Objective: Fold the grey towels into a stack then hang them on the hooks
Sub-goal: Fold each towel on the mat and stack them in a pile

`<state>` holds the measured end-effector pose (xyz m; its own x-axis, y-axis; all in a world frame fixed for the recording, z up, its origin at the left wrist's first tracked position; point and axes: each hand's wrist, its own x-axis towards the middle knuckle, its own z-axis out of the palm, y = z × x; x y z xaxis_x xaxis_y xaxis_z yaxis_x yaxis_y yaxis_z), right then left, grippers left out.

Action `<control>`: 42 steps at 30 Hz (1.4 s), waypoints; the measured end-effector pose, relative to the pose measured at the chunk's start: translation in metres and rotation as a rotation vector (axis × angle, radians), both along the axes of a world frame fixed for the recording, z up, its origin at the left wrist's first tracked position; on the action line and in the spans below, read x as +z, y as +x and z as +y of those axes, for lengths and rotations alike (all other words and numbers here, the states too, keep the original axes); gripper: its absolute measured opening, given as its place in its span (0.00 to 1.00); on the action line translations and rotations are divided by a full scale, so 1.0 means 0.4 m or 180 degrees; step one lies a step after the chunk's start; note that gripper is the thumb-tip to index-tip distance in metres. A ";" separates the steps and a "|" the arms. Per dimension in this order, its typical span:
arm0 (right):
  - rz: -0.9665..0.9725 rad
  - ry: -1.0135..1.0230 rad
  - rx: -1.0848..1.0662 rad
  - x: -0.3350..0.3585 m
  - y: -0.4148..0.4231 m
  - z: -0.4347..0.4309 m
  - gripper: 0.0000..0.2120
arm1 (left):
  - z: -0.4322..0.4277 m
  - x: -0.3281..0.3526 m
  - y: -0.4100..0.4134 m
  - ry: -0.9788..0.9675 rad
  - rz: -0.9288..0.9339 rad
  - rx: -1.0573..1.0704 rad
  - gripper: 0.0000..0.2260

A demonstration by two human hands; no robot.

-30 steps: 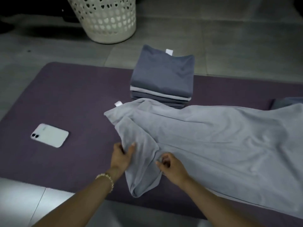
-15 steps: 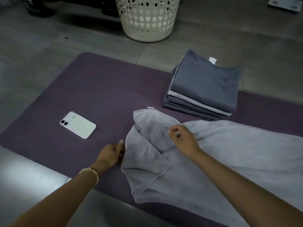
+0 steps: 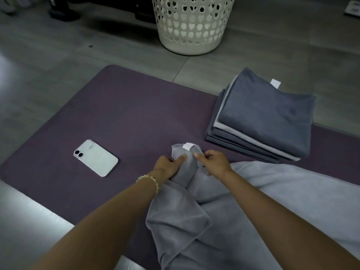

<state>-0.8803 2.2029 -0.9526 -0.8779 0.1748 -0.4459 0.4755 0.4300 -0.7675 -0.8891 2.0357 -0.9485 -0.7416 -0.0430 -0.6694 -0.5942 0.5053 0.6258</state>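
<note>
L hand [image 3: 168, 165] moved onto towel [image 3: 288, 193], R hand [image 3: 214, 162] pinching

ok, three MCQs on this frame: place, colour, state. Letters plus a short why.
1. Where does the phone lie? A) on the purple mat B) on a chair C) on a shelf
2. What colour tops the folded stack? A) white B) dark blue-grey C) red
3. How is the loose light grey towel? A) folded flat B) crumpled, corner held C) hung on a hook
Key: 1 A, it rests on the mat. 2 B, dark against a paler layer beneath. 3 B, the left hand and right hand grip its tagged corner.
</note>
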 end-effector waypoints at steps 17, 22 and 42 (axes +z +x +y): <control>0.0799 -0.0037 0.0187 0.003 0.074 -0.023 0.11 | -0.152 0.005 0.092 0.0319 0.1545 0.0196 0.10; -0.0283 0.0713 0.0463 -0.022 0.182 0.006 0.11 | -0.125 -0.037 0.248 0.0446 0.0993 -0.1083 0.11; -0.0198 -0.1341 -0.1717 0.175 0.492 0.350 0.14 | 0.360 0.182 0.363 0.1802 0.1741 -0.0893 0.15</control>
<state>-0.6834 2.3429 -0.8824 -0.6873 0.3808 -0.6186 0.5879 -0.2086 -0.7816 -0.7439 2.1799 -0.8759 -0.9014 0.4262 -0.0768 -0.0318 0.1116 0.9932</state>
